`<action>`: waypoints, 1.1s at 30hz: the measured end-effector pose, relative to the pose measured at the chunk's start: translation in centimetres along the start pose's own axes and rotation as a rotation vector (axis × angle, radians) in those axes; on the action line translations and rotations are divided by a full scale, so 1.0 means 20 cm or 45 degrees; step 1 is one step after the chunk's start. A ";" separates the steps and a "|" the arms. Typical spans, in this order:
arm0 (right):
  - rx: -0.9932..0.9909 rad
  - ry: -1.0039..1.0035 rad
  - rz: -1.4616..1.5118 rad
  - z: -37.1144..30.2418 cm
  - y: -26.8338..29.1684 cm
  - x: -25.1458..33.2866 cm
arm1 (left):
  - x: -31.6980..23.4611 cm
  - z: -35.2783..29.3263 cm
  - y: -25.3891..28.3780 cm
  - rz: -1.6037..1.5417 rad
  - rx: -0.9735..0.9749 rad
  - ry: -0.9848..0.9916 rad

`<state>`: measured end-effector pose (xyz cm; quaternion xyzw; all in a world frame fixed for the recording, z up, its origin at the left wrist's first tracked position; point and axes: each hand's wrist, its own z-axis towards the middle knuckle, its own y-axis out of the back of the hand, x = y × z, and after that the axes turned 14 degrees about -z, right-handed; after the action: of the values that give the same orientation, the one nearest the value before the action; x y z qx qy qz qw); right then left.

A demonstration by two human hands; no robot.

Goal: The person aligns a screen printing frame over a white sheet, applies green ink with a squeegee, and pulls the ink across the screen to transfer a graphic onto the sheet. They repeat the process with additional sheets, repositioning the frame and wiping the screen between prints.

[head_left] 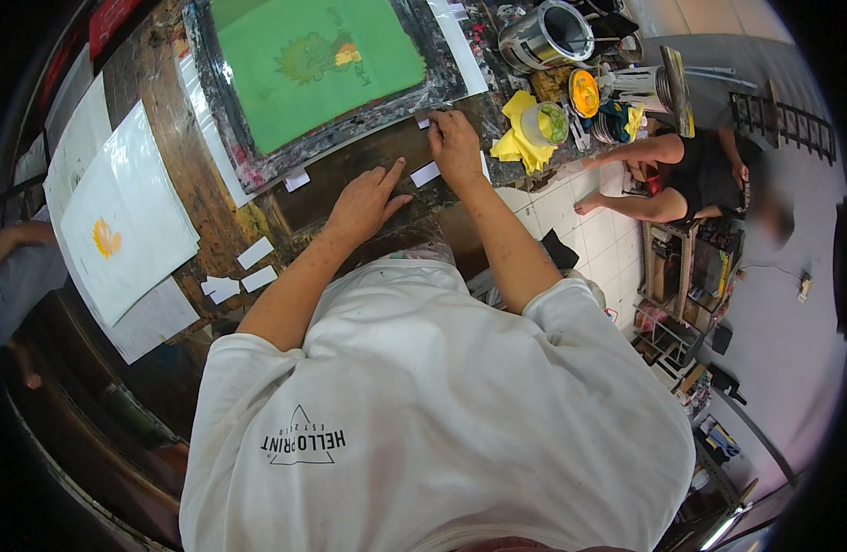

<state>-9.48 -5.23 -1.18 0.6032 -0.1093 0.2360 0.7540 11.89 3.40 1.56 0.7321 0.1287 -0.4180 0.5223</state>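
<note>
A screen printing frame (pixel 327 69) with green mesh and a paint-stained dark border lies on the worktable; a yellow and orange figure shows in the mesh. My right hand (pixel 456 152) is closed at the frame's near edge, its fingertips on a small white paper slip (pixel 423 120). How firmly they grip the slip I cannot tell. My left hand (pixel 361 204) lies open over the dark board (pixel 350 189), index finger and thumb apart, holding nothing. Between my hands rests another white slip (pixel 424 175), and one more slip (pixel 297 181) sits by the frame's lower edge.
At left are large white sheets (pixel 134 212), the top one with a yellow-orange print. Several loose slips (pixel 256 253) lie near my left forearm. A yellow cloth (pixel 525 138), a plastic cup (pixel 545 123), an orange paint tub (pixel 584 92) and a metal can (pixel 546 37) crowd the right. Another person (pixel 699 175) sits beyond.
</note>
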 end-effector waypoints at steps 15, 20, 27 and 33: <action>0.065 0.076 -0.117 0.01 0.02 -0.01 | 0.00 0.00 0.01 -0.093 0.035 0.055; -0.014 0.104 -0.054 0.00 0.01 -0.02 | 0.01 -0.01 0.00 -0.059 -0.003 0.019; -0.015 0.081 -0.104 0.00 0.00 -0.02 | 0.00 -0.01 0.01 -0.071 0.042 0.064; -0.005 0.044 0.003 -0.01 0.07 0.03 | -0.01 -0.01 0.01 -0.091 -0.003 0.062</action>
<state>-9.65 -4.64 0.28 0.5973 -0.0974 0.2471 0.7567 12.01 3.54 1.85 0.7363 0.1681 -0.4182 0.5047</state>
